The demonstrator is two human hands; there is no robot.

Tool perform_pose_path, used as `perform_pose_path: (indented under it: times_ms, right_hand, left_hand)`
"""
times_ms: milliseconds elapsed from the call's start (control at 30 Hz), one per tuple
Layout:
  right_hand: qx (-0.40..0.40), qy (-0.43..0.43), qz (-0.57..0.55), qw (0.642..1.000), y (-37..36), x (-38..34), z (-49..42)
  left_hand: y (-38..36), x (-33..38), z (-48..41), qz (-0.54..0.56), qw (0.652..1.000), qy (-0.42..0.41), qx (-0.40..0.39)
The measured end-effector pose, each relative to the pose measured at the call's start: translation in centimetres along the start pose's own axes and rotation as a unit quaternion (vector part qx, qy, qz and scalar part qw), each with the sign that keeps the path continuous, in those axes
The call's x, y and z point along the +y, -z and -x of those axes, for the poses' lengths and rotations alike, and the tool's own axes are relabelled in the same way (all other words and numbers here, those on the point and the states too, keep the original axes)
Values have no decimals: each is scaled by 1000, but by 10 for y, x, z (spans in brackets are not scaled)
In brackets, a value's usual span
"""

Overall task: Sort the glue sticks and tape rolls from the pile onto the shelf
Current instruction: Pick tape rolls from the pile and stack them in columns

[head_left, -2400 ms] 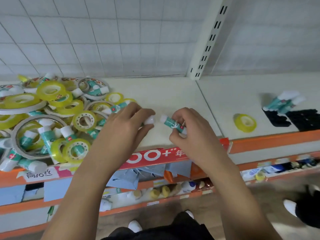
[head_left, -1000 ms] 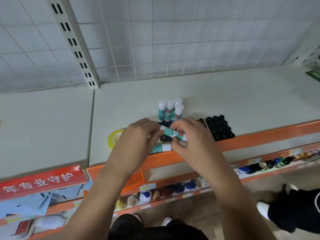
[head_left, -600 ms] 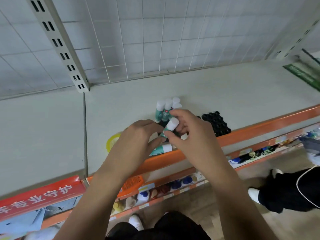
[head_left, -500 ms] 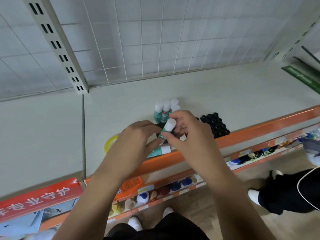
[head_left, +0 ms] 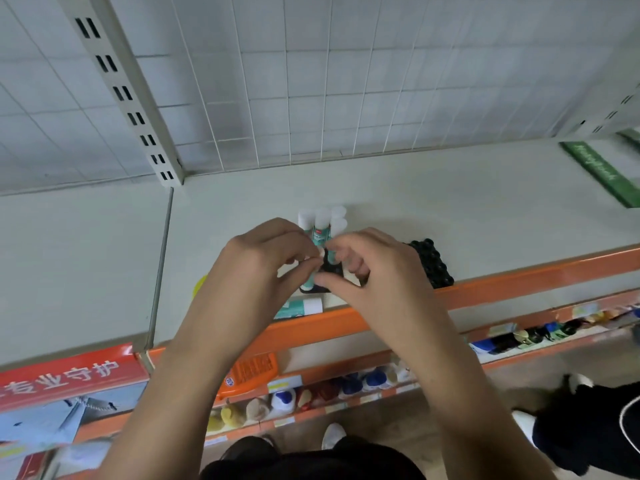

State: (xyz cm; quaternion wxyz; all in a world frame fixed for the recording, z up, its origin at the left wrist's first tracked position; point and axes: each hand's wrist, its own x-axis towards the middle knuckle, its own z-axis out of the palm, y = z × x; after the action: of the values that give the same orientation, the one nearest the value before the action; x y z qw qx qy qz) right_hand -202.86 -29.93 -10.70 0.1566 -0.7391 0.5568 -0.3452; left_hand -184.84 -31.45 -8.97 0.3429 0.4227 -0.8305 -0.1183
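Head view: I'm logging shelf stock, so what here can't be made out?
All head view.
Yellow tape roll: only a sliver shows; left hand covers the rest.
Upright white-capped teal glue sticks: count and bases hidden behind left hand and right hand.
Either hand's grip: curled fingers overlap, unclear.
Green shelf label: text blurred, cut by the right edge.

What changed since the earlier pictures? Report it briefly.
The right hand and left hand left the pile for the bay to its right. The right tipped its glue stick upright and lowered it towards the black tray; the left pinches its base. Unchanged: standing glue sticks, yellow tape roll, stick lying at the shelf edge.
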Motion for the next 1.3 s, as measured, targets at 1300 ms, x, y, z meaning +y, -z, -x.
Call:
perform_pose_path:
  times_ms: [1300]
  right_hand:
    - [45, 30, -46, 997, -9, 35, -33]
  left_hand:
    - [-39, -5, -22, -44, 994, 38, 97]
